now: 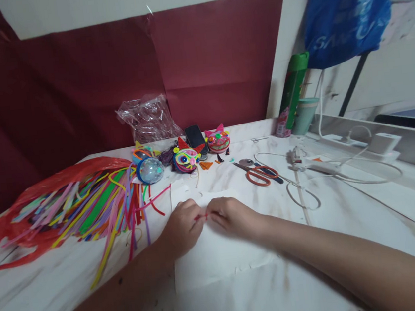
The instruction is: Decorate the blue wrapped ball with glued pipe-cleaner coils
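My left hand (186,226) and my right hand (232,216) meet over a white paper sheet (223,261), fingertips pinched close together. Between them shows a short bit of red pipe cleaner (206,216), mostly hidden by the fingers. Left of my hands, a large pile of colored pipe cleaners (96,203) spreads over a red plastic bag (99,164). Beyond the paper sit a decorated ball with blue eyes (185,160), a pink-eared ball (218,141) and a clear plastic ball with a blue rim (149,170).
Orange-handled scissors (262,175) lie right of the paper, near a white cable (312,198) and a power strip (324,164). At the back are a phone (195,139), crumpled clear plastic (148,117), a green spray can (292,96) and a pale green cup (306,114).
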The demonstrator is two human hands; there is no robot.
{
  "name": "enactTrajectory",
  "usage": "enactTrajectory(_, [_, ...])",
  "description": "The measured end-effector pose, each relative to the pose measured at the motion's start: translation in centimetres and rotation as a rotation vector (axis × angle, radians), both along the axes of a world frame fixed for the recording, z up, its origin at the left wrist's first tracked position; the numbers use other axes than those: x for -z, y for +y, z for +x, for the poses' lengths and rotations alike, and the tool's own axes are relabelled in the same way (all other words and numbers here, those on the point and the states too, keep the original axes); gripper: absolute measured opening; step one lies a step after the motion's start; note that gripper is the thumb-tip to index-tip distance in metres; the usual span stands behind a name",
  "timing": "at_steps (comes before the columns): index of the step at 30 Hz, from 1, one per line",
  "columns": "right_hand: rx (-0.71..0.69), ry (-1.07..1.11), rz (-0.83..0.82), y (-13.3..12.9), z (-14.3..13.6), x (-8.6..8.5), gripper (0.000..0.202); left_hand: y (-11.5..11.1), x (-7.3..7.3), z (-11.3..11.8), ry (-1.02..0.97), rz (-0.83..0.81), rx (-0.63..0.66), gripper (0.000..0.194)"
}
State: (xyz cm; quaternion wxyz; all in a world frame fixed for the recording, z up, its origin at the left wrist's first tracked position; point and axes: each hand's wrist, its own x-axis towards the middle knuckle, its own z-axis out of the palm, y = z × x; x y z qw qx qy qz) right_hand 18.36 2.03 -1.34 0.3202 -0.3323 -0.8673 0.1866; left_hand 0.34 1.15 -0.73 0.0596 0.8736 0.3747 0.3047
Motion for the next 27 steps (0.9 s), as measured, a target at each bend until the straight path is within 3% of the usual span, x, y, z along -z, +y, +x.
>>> enactTrajectory(3, [0.045,0.274,-0.328,0.1,-0.3,-0.4,0.011,-0.1,-0.8,0.1,-0.204,-0.095,-0.132,0.014])
enactTrajectory(6, [0.07,0.425,-0.449,-0.2,-0.8,-0.5,0.01,-0.4,-1.0,0.4,-0.306,-0.107,-0.184,0.013])
enactTrajectory(12, [0.122,0.367,-0.306,-1.1,-0.9,-0.3,0.022,-1.1,-0.3,1.0,-0.325,-0.127,-0.163,0.012])
enactTrajectory(16, [0.121,0.229,-0.196,-0.8,-0.6,-0.3,0.018,-0.7,-0.1,0.5,-0.236,-0.208,-0.126,0.012])
enactTrajectory(24, [0.023,-0.024,0.053,-0.4,0.0,-0.4,0.017,-0.5,0.2,0.2,-0.01,-0.162,-0.092,0.017])
enactTrajectory(27, [0.006,-0.035,0.06,-0.5,0.0,-0.5,0.016,-0.6,-0.2,0.3,0.005,-0.16,-0.051,0.016])
